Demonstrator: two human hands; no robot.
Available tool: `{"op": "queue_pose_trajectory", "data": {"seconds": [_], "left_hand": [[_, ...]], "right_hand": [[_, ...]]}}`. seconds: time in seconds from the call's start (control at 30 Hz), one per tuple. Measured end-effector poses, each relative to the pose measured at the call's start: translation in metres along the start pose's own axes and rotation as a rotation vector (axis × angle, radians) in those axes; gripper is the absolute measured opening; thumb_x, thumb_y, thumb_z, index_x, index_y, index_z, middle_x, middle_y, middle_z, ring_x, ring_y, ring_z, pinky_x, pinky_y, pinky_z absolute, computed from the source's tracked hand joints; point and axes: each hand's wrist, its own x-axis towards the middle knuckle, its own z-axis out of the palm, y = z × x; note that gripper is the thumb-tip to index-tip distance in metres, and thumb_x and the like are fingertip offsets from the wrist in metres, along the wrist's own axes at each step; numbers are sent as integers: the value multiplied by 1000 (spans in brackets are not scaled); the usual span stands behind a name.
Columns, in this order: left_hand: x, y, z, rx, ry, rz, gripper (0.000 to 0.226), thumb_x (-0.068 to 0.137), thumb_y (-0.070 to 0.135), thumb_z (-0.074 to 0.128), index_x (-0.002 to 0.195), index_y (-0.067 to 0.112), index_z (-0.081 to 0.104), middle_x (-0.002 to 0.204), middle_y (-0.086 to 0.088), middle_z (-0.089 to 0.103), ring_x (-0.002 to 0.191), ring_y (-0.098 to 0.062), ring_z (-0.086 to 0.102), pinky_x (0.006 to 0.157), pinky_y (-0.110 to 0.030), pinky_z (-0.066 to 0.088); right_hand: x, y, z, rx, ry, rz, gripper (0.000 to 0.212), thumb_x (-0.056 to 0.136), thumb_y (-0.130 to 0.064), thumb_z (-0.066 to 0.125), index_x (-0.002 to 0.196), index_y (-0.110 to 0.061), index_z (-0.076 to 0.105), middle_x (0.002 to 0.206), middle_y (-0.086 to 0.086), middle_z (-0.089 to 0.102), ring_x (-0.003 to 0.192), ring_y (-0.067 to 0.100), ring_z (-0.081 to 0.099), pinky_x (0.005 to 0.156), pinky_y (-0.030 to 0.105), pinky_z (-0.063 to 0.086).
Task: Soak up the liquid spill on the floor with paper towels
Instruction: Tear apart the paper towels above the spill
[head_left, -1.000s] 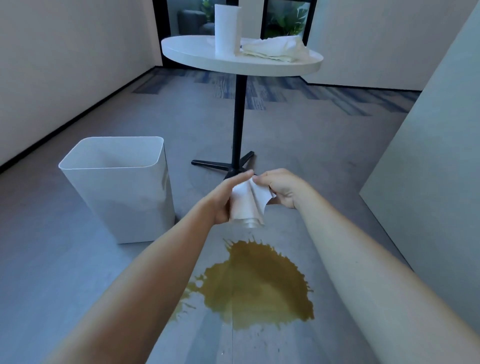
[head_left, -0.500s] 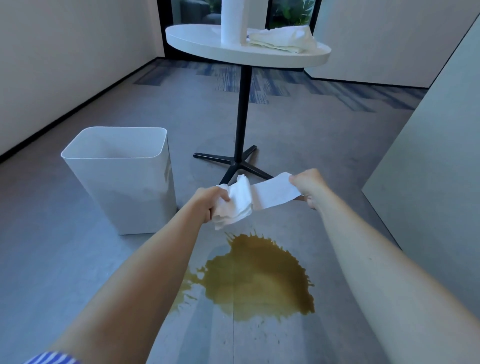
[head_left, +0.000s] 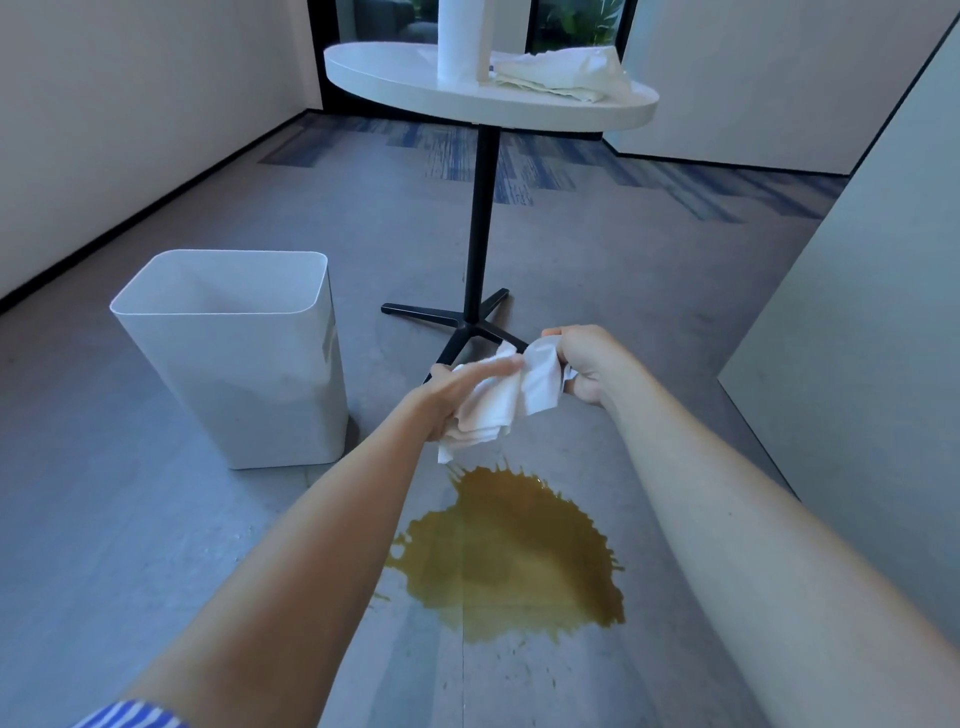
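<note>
The right grip (head_left: 582, 364) is clenched round one end of the paper towel (head_left: 514, 400). The left grip (head_left: 462, 395) lays straight fingers along the bunched end; whether the rest curl under I cannot tell. The towel hangs between them, above the spill (head_left: 514, 556), which lies below and nearer than both grips. Likely trouble: so tight a wad covers little and, pressed down, could push liquid outward. Its long axis runs grip to grip, a loose corner pointing down.
</note>
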Motion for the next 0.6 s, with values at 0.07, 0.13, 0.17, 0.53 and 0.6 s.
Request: {"op": "queue_pose_trajectory", "data": {"seconds": [0.07, 0.13, 0.17, 0.53, 0.6], "left_hand": [[0, 0, 3, 123, 51, 9, 85, 62, 65, 75, 115, 16, 31, 85, -5, 56, 47, -13, 54, 43, -19, 38], [3, 1, 0, 150, 33, 22, 90, 58, 68, 76, 118, 18, 31, 89, -3, 57, 58, -16, 57, 52, -23, 41], [4, 1, -2, 141, 0, 30, 92, 56, 69, 76, 120, 18, 35, 90, -3, 59, 62, -17, 59, 54, -24, 43], [-1, 6, 12, -23, -228, 121, 27, 80, 23, 65, 101, 11, 54, 72, -6, 52, 60, -19, 52, 60, -28, 44], [1, 3, 6, -83, -259, 173, 31, 77, 20, 67, 104, 11, 54, 79, -7, 57, 65, -19, 56, 62, -30, 47]], "right_hand": [[-2, -4, 4, -1, -22, 4, 29, 90, 10, 32, 91, -10, 53, 74, 9, 55, 60, 21, 55, 55, 28, 47], [-2, -8, 8, -24, -18, 4, 28, 90, 8, 35, 89, -12, 54, 74, 8, 58, 61, 21, 58, 62, 28, 49], [-1, -9, 9, -32, -9, 2, 28, 89, 8, 35, 86, -13, 55, 75, 7, 57, 63, 22, 58, 66, 29, 49], [4, -19, 21, 14, 43, -67, 33, 86, 5, 31, 73, -17, 52, 71, 5, 50, 58, 21, 47, 50, 19, 40], [8, -21, 18, -54, 152, -119, 31, 87, -2, 32, 79, -20, 56, 85, 3, 54, 76, 23, 50, 64, 25, 42]]}}
